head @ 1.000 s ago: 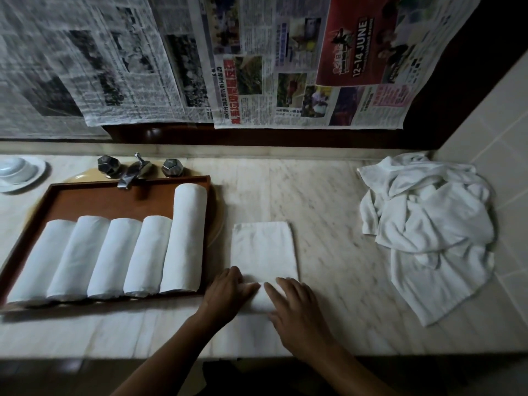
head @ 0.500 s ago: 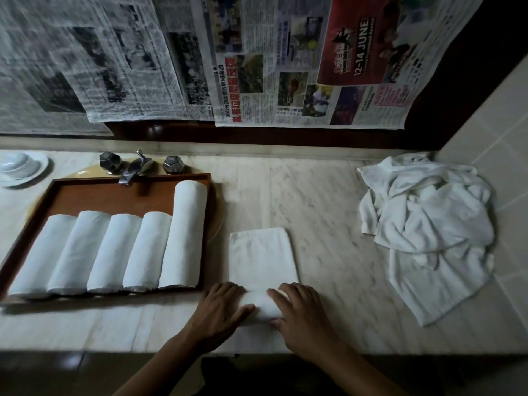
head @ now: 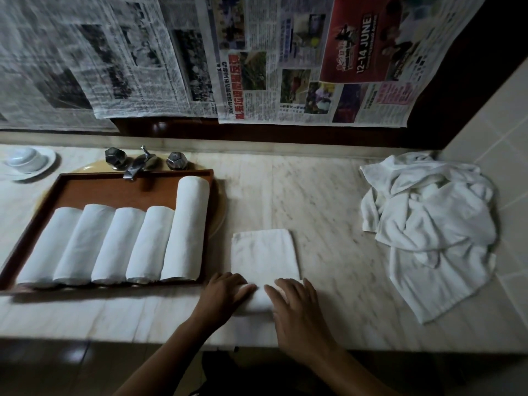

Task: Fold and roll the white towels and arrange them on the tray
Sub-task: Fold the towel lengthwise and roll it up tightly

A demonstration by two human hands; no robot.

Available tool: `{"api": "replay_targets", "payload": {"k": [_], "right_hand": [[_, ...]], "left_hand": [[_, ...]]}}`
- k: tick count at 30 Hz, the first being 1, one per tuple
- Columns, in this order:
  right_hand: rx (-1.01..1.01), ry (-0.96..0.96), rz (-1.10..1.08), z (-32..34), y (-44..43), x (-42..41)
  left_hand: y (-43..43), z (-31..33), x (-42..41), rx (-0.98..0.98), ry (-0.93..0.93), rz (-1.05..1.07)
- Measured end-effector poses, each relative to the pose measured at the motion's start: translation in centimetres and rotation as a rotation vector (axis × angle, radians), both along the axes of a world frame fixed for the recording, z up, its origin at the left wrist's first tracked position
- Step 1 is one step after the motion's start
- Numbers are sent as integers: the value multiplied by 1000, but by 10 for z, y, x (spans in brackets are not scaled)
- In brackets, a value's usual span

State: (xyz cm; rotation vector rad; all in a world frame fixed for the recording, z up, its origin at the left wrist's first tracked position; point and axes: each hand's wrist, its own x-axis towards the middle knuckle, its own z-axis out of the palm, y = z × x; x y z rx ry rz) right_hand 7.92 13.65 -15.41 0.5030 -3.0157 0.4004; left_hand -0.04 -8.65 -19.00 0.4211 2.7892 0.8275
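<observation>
- Head view: the folded towel point(head: 264, 252) lies flat on the marble counter point(head: 328, 210), just right of the wooden tray point(head: 137, 192). Its near end is curled up into a small roll.
- The left hand point(head: 225, 292) is on the roll's left end, fingers bent over it and thumb on top.
- The right hand point(head: 297, 312) is on the other end, fingers a bit spread and curved over the roll, so both have hold of it.
- The tray's got five rolled towels point(head: 114, 244) side by side, touching. The rightmost one is longer.
- There's a crumpled heap of loose towels point(head: 428, 224) way off right by the tiled wall.
- A tap point(head: 140, 164) sits behind the tray, with newspaper sheets point(head: 257, 67) hanging above.
</observation>
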Motion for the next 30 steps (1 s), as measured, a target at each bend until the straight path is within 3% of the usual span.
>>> {"api": "replay_targets", "payload": {"k": [7, 10, 15, 20, 26, 30], "right_hand": [[146, -66, 28, -9, 1, -1], [162, -112, 27, -7, 0, -9], [191, -162, 39, -4, 2, -30], [247, -258, 79, 5, 3, -54], [223, -359, 84, 17, 3, -69], [185, -429, 89, 19, 8, -66]], "left_hand": [[12, 2, -5, 49, -104, 187], [16, 10, 5, 103, 50, 222], [24, 23, 27, -97, 312, 26], [12, 7, 17, -245, 208, -214], [10, 22, -2, -199, 108, -255], [15, 25, 8, -282, 59, -227]]}}
